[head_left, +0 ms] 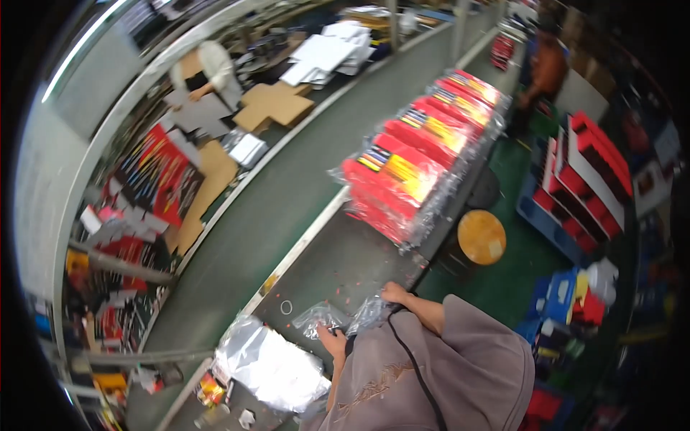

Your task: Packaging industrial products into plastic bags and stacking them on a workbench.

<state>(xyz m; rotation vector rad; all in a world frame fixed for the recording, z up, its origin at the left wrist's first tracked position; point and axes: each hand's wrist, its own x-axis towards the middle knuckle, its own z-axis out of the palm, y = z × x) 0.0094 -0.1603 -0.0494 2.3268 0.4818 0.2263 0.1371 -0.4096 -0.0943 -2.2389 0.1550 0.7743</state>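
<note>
A crumpled clear plastic bag (368, 314) stretches between my two hands at the near edge of the grey bench. My right hand (393, 292) is closed on the upper right end of the bag. At its lower left part, my left hand (333, 340) grips the same film, its fingers partly hidden. To the left lies a stack of flat clear plastic bags (273, 365), shiny with glare. Farther along the bench stands a row of red packs (392, 172) with yellow labels, wrapped in clear film.
A green conveyor belt (237, 223) runs along the left. Beyond it, a person (205, 75) handles grey card near cardboard sheets (269, 108). On the right are a round wooden stool (481, 237), a blue cart with red goods (575, 187) and another person (548, 65).
</note>
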